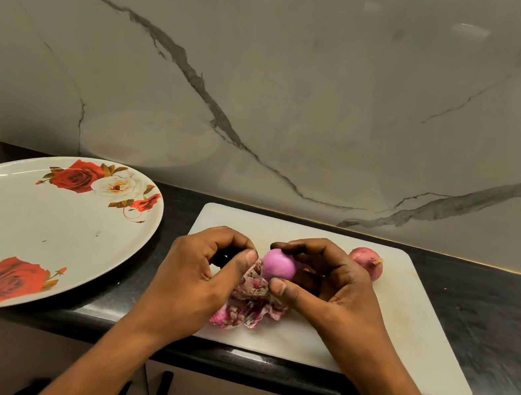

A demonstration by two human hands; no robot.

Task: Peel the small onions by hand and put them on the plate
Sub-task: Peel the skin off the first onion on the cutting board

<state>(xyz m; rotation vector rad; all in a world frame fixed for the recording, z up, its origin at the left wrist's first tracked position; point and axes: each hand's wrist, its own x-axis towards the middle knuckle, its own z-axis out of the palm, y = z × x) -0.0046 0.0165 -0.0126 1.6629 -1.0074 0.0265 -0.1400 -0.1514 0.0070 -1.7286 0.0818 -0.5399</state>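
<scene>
While the plate (21, 224) waits left of the cutting board (403, 327), the right hand (335, 280) is curled round a peeled onion (278, 265) above it; what the curled left hand (201, 267) holds cannot be told. Likely slick, the onion is best gripped round the middle.

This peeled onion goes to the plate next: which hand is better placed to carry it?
Right, probably. The right hand has the peeled onion in its grip between thumb and fingers. The left hand is nearer the plate but only seems to pinch skin at the onion's end.
</scene>
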